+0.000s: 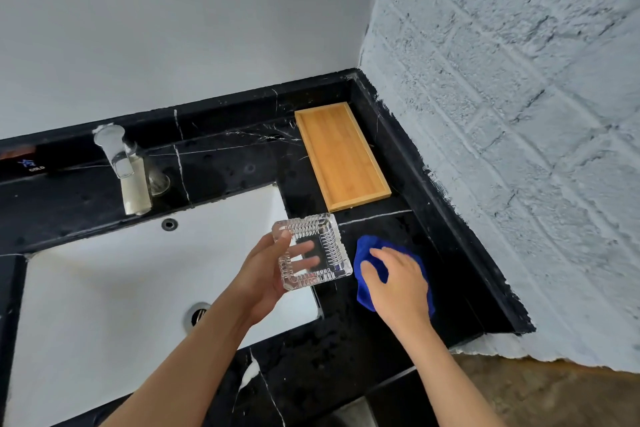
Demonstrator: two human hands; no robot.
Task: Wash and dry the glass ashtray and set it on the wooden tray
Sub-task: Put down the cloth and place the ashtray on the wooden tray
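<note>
Gripping the glass ashtray [311,251] mid-frame in my left hand [266,274], I close my right hand [398,284] on the blue cloth [367,250] beside it.

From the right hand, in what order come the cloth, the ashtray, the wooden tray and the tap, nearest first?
1. Cloth: under the right hand, on the counter.
2. Ashtray: just left of it, held by the left hand.
3. Wooden tray: behind, near the corner.
4. Tap: far left, behind the sink.

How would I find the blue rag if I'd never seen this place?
Start at the white sink in the black counter. Just right of it, the right hand rests on the blue cloth. It's the only soft, blue thing there.
</note>
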